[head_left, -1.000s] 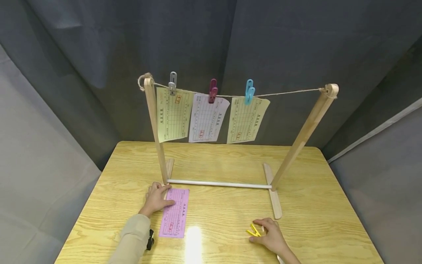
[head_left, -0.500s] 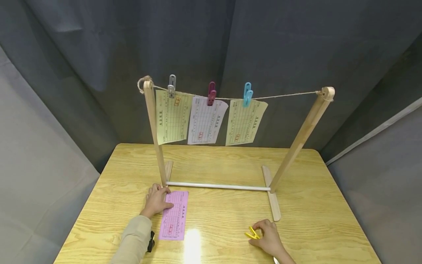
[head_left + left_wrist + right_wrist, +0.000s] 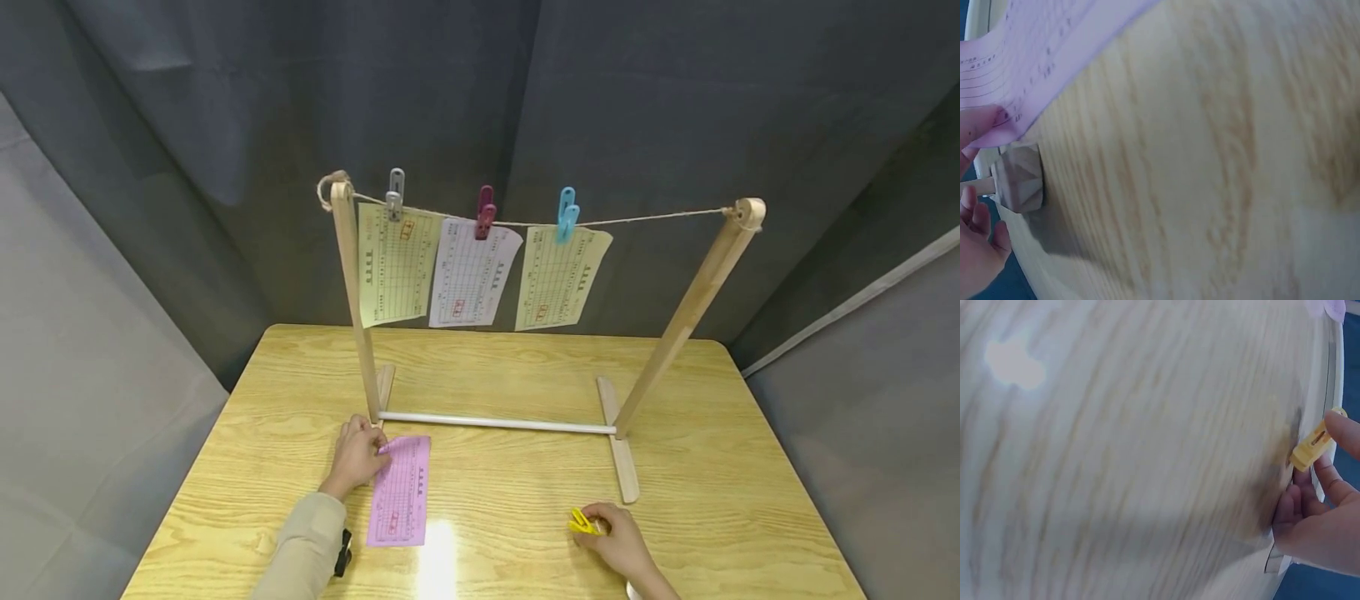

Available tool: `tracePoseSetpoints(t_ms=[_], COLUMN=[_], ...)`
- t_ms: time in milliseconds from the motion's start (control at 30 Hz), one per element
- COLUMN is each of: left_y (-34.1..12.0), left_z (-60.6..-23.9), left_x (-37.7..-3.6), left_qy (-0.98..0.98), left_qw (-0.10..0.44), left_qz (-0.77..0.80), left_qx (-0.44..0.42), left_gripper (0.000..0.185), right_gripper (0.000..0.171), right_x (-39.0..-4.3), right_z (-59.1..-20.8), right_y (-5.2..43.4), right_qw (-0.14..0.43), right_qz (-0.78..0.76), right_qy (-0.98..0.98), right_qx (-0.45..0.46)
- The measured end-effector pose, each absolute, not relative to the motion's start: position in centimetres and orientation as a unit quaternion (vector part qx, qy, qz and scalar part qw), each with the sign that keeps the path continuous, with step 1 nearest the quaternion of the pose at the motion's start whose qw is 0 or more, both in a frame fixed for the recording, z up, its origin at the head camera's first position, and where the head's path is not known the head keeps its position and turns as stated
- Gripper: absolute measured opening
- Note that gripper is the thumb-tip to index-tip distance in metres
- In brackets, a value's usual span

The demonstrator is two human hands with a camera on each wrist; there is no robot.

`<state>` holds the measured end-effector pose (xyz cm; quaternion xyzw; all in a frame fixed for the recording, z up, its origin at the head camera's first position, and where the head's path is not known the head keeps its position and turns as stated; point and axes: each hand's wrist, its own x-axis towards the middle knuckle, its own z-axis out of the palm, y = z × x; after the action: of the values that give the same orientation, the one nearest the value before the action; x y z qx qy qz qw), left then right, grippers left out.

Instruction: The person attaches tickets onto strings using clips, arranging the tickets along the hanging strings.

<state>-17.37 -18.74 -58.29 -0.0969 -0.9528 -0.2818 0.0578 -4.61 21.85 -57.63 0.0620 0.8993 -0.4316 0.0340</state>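
My left hand (image 3: 357, 454) pinches the upper left corner of a pink printed slip (image 3: 401, 493) on the table. In the left wrist view the slip (image 3: 1041, 56) bends up from the wood at the thumb. The left hand is beside the foot of the rack's left post (image 3: 352, 308). At the lower right, my right hand (image 3: 618, 542) holds a yellow clothespin (image 3: 581, 522) between thumb and fingers, over the table. In the right wrist view the clothespin (image 3: 1312, 447) shows from the side, its far end partly behind the thumb.
A wooden rack carries a string (image 3: 652, 218) between two posts. Two yellow slips (image 3: 397, 271) and a pale lilac slip (image 3: 472, 275) hang there from grey, dark red and blue clothespins (image 3: 567, 218). A white rod (image 3: 495, 422) joins the feet on the table (image 3: 517, 367).
My left thumb and fingers have drawn together on the pink slip's corner, and the slip has shifted slightly. The yellow clothespin has turned in my right hand, its legs now closer together.
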Motion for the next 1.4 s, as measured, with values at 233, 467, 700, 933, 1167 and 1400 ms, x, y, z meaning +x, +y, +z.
tracePoseSetpoints(t_ms=[233, 467, 700, 933, 1167, 1400], left_y=[-18.5, -18.4, -18.2, -17.7, -17.1, -16.5], left_z=[-57.7, -56.5, -55.5, -54.5, -53.2, -51.7], left_x=[-17.1, -16.6, -16.3, -16.1, -15.9, -15.4], left_qy=[-0.906, -0.860, -0.845, -0.853, -0.860, -0.856], left_qw=[0.025, -0.036, -0.041, -0.031, -0.024, -0.020], left_qz=[-0.411, -0.504, -0.528, -0.512, -0.490, -0.492], left_qx=[-0.095, -0.069, -0.076, -0.101, -0.138, -0.158], left_gripper=[0.025, 0.013, 0.010, 0.007, 0.006, 0.006], right_gripper=[0.031, 0.033, 0.040, 0.042, 0.043, 0.034], right_x=[-4.9, -5.1, -5.0, -5.1, -5.2, -5.3], right_z=[-57.3, -56.1, -55.2, -54.8, -54.4, -54.0], right_y=[22.3, 22.6, 22.8, 22.9, 23.1, 23.0], right_qw=[0.060, 0.082, 0.105, 0.104, 0.095, 0.080], right_qz=[-0.506, -0.581, -0.624, -0.628, -0.617, -0.624], right_qy=[0.851, 0.796, 0.755, 0.748, 0.760, 0.760], right_qx=[0.126, 0.147, 0.173, 0.188, 0.181, 0.163])
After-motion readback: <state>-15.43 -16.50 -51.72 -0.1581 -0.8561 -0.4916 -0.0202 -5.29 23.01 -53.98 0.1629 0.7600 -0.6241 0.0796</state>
